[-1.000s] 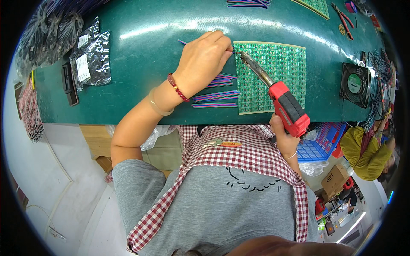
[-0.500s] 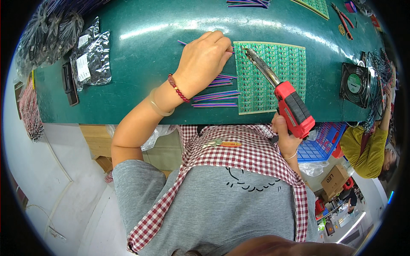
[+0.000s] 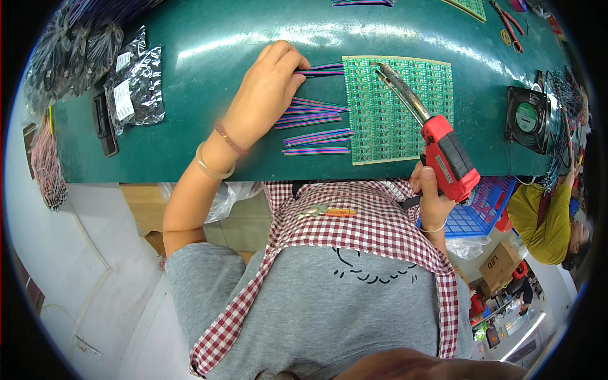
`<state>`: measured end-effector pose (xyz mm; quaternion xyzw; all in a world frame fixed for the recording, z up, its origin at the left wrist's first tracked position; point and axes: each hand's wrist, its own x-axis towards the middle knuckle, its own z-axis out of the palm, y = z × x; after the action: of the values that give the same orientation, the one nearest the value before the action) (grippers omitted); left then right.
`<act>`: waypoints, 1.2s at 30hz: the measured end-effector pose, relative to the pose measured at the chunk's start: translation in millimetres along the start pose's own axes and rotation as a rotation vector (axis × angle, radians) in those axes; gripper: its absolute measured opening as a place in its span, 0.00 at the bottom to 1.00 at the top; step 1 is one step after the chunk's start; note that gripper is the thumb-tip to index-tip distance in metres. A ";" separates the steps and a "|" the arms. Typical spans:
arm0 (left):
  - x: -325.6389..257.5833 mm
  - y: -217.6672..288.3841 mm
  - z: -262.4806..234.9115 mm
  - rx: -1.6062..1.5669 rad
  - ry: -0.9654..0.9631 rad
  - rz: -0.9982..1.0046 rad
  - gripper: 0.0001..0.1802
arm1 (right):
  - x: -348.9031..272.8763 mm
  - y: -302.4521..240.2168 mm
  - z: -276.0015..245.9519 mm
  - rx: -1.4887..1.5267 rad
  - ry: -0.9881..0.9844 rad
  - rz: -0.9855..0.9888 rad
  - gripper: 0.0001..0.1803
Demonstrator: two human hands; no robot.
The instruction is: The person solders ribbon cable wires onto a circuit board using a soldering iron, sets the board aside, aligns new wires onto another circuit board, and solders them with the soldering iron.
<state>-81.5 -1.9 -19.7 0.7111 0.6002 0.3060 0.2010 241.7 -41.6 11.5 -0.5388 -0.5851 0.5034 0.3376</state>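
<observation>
My right hand (image 3: 434, 201) is wrapped round the grip of a red and black soldering gun (image 3: 448, 161). Its long metal tip slants up and left over the upper part of a green circuit board panel (image 3: 400, 142), which is divided into many small boards. Left of the panel, my left hand (image 3: 267, 88) has thumb and fingers closed on the near ends of thin purple, blue and red wires (image 3: 326, 70). The other ends of those wires reach the panel's upper left edge. More wires (image 3: 316, 136) lie in small groups below that hand, pointing toward the panel.
Plastic bags (image 3: 136, 85) and bundled cables lie at the left of the green table (image 3: 215, 114). To the right are a black fan (image 3: 528, 120) and red-handled pliers (image 3: 508, 28). A blue basket (image 3: 478, 209) stands below the edge. Another person (image 3: 538, 221) sits at far right.
My left hand has moved left, away from the panel's edge, uncovering the wires there. The soldering gun has shifted slightly right and down, and the panel appears slightly higher in view.
</observation>
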 end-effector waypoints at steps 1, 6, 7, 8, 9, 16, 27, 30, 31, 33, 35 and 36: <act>0.0 0.1 -1.3 0.000 -0.002 0.002 0.08 | -0.5 0.2 0.7 -0.020 0.013 -0.016 0.15; -4.5 -3.9 -18.6 0.083 -0.099 -0.075 0.06 | -1.7 0.1 -2.8 0.002 0.017 -0.025 0.16; -5.5 -2.9 -21.1 0.111 -0.099 -0.074 0.05 | -2.5 2.0 -4.7 0.000 0.033 -0.019 0.17; -7.9 -4.3 -24.5 0.112 -0.102 -0.072 0.05 | -2.3 1.6 -5.9 0.001 0.036 -0.017 0.17; -10.9 -7.2 -29.2 0.180 -0.116 -0.066 0.05 | -1.7 0.4 -7.1 0.014 0.037 -0.001 0.17; 2.9 -0.4 -51.1 0.296 0.117 -0.098 0.03 | 1.1 -2.7 -7.8 0.106 0.024 0.019 0.16; 11.4 13.6 24.7 -0.035 0.013 0.085 0.05 | -7.9 14.1 1.3 -0.062 -0.082 -0.051 0.08; 11.4 14.7 26.8 -0.038 0.048 0.087 0.05 | -5.4 14.5 3.1 -0.076 -0.082 -0.053 0.08; 11.5 14.6 27.2 -0.059 0.057 0.079 0.05 | -4.1 13.5 4.4 -0.069 -0.090 -0.055 0.07; 10.9 15.3 27.8 -0.058 0.053 0.077 0.05 | -4.4 16.2 3.8 -0.063 -0.097 -0.058 0.07; 10.5 16.3 28.5 -0.056 0.049 0.075 0.05 | -7.4 24.1 -0.9 -0.022 -0.085 0.024 0.11; 10.3 16.9 28.9 -0.009 0.047 0.093 0.05 | -6.6 24.0 -1.1 -0.022 -0.086 0.024 0.11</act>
<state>-48.6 7.1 -27.9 0.7299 0.5698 0.3343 0.1754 251.0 -49.8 -10.1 -0.5273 -0.5979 0.5237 0.3004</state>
